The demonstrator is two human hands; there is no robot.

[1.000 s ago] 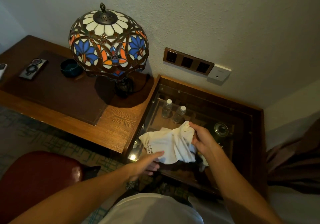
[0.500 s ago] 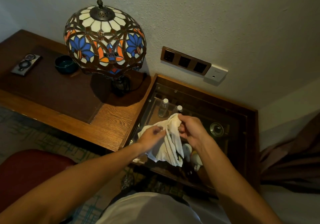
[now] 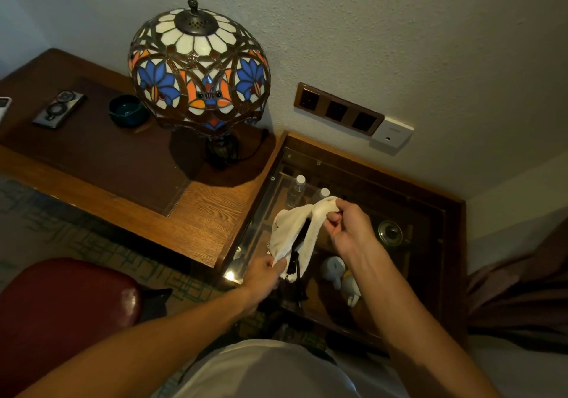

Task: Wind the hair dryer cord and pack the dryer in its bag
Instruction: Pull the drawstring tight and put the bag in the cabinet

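A cream cloth bag (image 3: 295, 231) hangs stretched between my hands above a glass-topped cabinet (image 3: 430, 210). My right hand (image 3: 347, 228) pinches its upper end. My left hand (image 3: 264, 274) grips its lower end. A dark gap runs down the middle of the bag, and a black object (image 3: 293, 270), probably the hair dryer or its cord, shows there and hangs out below. Most of that black object is hidden by the cloth.
A stained-glass lamp (image 3: 199, 68) stands on the wooden desk (image 3: 196, 213) to the left, with a dark bowl (image 3: 127, 110) and a remote (image 3: 58, 108). Bottles (image 3: 296, 190) and cups (image 3: 333, 270) sit under the glass. A red chair (image 3: 61, 305) is at lower left. Wall sockets (image 3: 338, 110) are above.
My left hand has dropped from the bag's upper left to its lower end, pulling the bag long and narrow. The black object now shows in the gap. My right hand keeps its hold on top.
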